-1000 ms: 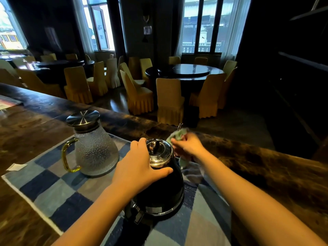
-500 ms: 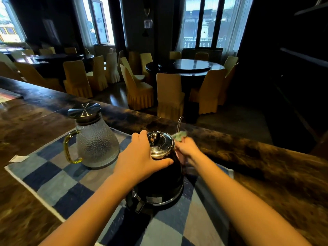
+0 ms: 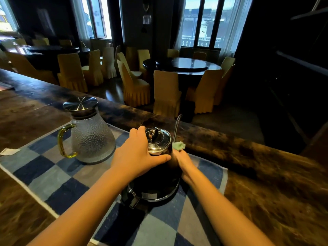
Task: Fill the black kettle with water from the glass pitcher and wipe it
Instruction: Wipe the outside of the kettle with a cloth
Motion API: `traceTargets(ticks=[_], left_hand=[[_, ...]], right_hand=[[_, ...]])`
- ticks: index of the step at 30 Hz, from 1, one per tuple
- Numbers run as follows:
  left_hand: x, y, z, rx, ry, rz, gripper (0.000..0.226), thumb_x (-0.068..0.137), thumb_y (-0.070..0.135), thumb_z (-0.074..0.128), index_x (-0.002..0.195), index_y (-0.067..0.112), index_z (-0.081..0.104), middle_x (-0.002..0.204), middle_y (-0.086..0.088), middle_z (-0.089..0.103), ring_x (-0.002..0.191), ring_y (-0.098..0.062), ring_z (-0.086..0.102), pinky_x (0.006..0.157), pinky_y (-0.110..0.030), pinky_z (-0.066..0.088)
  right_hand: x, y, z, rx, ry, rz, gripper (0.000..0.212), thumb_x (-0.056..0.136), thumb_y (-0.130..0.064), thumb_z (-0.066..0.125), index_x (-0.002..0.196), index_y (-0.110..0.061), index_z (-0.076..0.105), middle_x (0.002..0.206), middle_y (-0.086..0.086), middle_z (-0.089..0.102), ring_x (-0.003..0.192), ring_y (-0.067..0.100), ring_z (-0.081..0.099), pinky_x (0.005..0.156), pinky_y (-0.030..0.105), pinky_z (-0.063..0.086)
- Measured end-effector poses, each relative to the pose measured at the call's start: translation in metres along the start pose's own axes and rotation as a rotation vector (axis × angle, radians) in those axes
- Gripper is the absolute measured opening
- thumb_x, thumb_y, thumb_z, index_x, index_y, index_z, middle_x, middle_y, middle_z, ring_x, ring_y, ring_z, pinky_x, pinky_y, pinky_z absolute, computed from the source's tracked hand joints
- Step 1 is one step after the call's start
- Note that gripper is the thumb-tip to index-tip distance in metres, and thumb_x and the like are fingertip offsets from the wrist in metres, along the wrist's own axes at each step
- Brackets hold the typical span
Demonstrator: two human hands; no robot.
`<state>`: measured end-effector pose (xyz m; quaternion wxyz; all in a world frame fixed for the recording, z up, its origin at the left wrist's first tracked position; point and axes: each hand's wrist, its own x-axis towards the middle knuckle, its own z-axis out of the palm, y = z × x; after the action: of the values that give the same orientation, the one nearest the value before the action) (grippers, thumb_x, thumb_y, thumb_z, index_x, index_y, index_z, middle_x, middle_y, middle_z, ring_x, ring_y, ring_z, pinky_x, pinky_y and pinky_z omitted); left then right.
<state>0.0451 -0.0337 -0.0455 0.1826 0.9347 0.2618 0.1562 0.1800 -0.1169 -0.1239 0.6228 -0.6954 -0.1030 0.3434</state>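
Both bare forearms reach forward from the bottom of the view and meet at the black kettle [image 3: 156, 181], which stands upright on a blue-and-grey checked mat [image 3: 53, 176] laid over the wooden counter [image 3: 266, 174].

The left hand [image 3: 138, 157] is clamped on the kettle's shoulder just under the chrome lid [image 3: 158, 142]. Its thumb lies across the near side of the body, and its fingers curl round the left and far side, with the knuckles raised and the wrist nearly straight.

The right hand [image 3: 184, 164] is set against the kettle's right flank, edge-on to the camera. Its fingers are bunched round a green cloth [image 3: 178, 146], and a wad of that cloth pokes out above them, beside the lid's rim. How the fingertips lie behind the kettle is hidden. The kettle's thin spout [image 3: 177, 126] rises just above the cloth, on the far right side.

The glass pitcher [image 3: 92, 139] stands on the same mat, left of the kettle and close to the left wrist but apart from it. Its metal lid [image 3: 79, 103] is on and its yellow handle [image 3: 63, 141] points left.

A scrap of white paper [image 3: 8, 151] lies on the counter at the mat's left edge. Beyond the counter, in a dim room, covered chairs [image 3: 166, 91] surround a dark round table [image 3: 188, 65].
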Motion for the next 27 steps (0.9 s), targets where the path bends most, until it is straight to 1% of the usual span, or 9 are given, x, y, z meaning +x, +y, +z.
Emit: traceTargets(ticks=[3, 6, 9, 12, 14, 16, 18, 23, 27], left_hand=[[0.001, 0.000, 0.000, -0.003, -0.006, 0.006, 0.085, 0.056, 0.076, 0.061, 0.117, 0.022, 0.037, 0.115, 0.003, 0.044, 0.102, -0.019, 0.057, 0.075, -0.038, 0.050], [0.001, -0.001, -0.001, 0.005, 0.011, 0.029, 0.086, 0.054, 0.080, 0.058, 0.113, 0.021, 0.039, 0.112, 0.001, 0.047, 0.099, -0.021, 0.059, 0.079, -0.042, 0.052], [0.000, -0.002, 0.000, 0.012, 0.029, 0.064, 0.083, 0.058, 0.079, 0.057, 0.114, 0.020, 0.039, 0.114, -0.002, 0.048, 0.098, -0.023, 0.059, 0.078, -0.040, 0.051], [-0.001, -0.001, 0.000, -0.007, 0.018, 0.073, 0.082, 0.061, 0.077, 0.058, 0.117, 0.020, 0.038, 0.119, -0.003, 0.046, 0.102, -0.023, 0.058, 0.082, -0.039, 0.052], [-0.002, -0.002, -0.001, -0.043, -0.005, 0.064, 0.082, 0.062, 0.074, 0.060, 0.119, 0.020, 0.037, 0.123, -0.003, 0.044, 0.108, -0.023, 0.056, 0.086, -0.040, 0.051], [0.000, -0.002, -0.002, -0.091, -0.042, 0.051, 0.080, 0.064, 0.073, 0.060, 0.120, 0.020, 0.037, 0.125, -0.003, 0.043, 0.111, -0.022, 0.053, 0.090, -0.041, 0.050], [0.001, -0.003, -0.002, -0.129, -0.059, 0.040, 0.075, 0.067, 0.073, 0.056, 0.118, 0.021, 0.039, 0.125, -0.004, 0.043, 0.112, -0.023, 0.053, 0.092, -0.044, 0.049], [0.005, 0.000, 0.001, -0.121, -0.029, -0.019, 0.063, 0.078, 0.068, 0.046, 0.117, 0.019, 0.041, 0.126, -0.007, 0.045, 0.111, -0.028, 0.054, 0.092, -0.048, 0.047], [0.006, -0.001, 0.004, -0.104, 0.005, -0.042, 0.061, 0.081, 0.066, 0.044, 0.119, 0.018, 0.041, 0.124, -0.007, 0.047, 0.106, -0.028, 0.056, 0.089, -0.045, 0.049]], right_hand=[[-0.027, 0.015, -0.007, 0.187, -0.044, -0.018, 0.028, 0.095, -0.038, 0.051, 0.105, -0.020, 0.069, 0.098, 0.006, 0.073, 0.087, 0.017, 0.069, 0.078, 0.030, 0.056], [-0.061, 0.017, -0.007, 0.296, -0.184, -0.074, 0.051, 0.094, -0.060, 0.028, 0.104, -0.031, 0.068, 0.102, -0.006, 0.074, 0.095, 0.008, 0.068, 0.084, 0.026, 0.051], [-0.070, -0.001, 0.001, 0.326, -0.182, -0.228, 0.047, 0.098, -0.051, 0.023, 0.116, -0.028, 0.061, 0.109, -0.009, 0.070, 0.097, 0.001, 0.067, 0.081, 0.017, 0.052], [-0.057, -0.021, 0.015, 0.168, 0.011, -0.337, 0.039, 0.101, -0.041, 0.034, 0.118, -0.019, 0.062, 0.114, 0.002, 0.069, 0.105, 0.013, 0.065, 0.092, 0.028, 0.052], [-0.043, -0.011, 0.019, 0.125, 0.102, -0.280, 0.041, 0.099, -0.043, 0.040, 0.116, -0.014, 0.063, 0.114, 0.006, 0.068, 0.101, 0.016, 0.064, 0.093, 0.031, 0.051], [-0.038, 0.013, 0.015, 0.087, 0.211, -0.199, 0.032, 0.102, -0.034, 0.037, 0.113, -0.014, 0.059, 0.115, 0.008, 0.064, 0.095, 0.015, 0.061, 0.088, 0.029, 0.050], [-0.048, 0.035, 0.012, 0.012, 0.277, -0.212, 0.027, 0.103, -0.025, 0.033, 0.116, -0.018, 0.055, 0.119, 0.011, 0.062, 0.101, 0.019, 0.059, 0.090, 0.033, 0.049], [-0.076, 0.008, 0.023, 0.092, 0.112, -0.465, 0.028, 0.102, -0.019, 0.036, 0.125, -0.027, 0.050, 0.114, -0.005, 0.062, 0.110, 0.013, 0.058, 0.098, 0.031, 0.046], [-0.055, -0.021, 0.021, 0.073, 0.112, -0.359, 0.032, 0.103, -0.037, 0.032, 0.116, -0.021, 0.056, 0.108, 0.000, 0.064, 0.102, 0.014, 0.059, 0.094, 0.029, 0.046]])
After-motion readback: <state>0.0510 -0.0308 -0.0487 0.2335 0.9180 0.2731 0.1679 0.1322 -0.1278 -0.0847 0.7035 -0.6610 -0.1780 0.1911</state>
